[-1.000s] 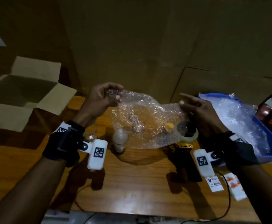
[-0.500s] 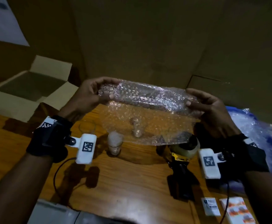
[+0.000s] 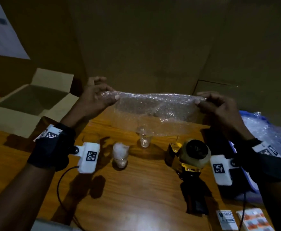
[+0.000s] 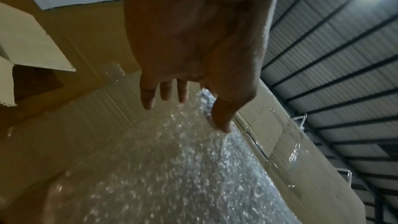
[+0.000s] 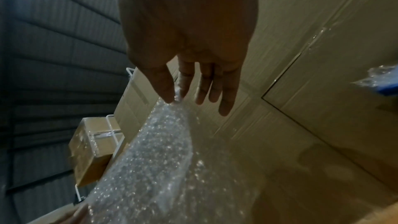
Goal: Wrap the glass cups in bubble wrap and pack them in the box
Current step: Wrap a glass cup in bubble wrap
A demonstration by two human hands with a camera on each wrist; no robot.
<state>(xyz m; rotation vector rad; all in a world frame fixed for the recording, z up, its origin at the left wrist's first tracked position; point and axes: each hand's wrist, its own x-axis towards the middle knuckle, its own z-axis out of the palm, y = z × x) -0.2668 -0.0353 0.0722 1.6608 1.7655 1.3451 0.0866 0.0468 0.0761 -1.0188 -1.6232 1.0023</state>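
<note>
A clear bubble wrap sheet hangs stretched in the air above the wooden table. My left hand pinches its left top corner and my right hand pinches its right top corner. In the left wrist view the bubble wrap sheet runs from under my thumb. In the right wrist view the bubble wrap sheet hangs from thumb and forefinger. Below the sheet stand two small glass cups: one stuffed with white filling and a clear one. The open cardboard box sits at the left.
A yellow tape dispenser stands right of the cups. A blue bin with more bubble wrap is at the far right. Label cards lie at the table's near right edge. Large cardboard cartons wall off the back.
Both hands have risen and moved apart, pulling the crumpled bubble wrap into a flat stretched sheet. The view has shifted so the box lies closer to the left hand.
</note>
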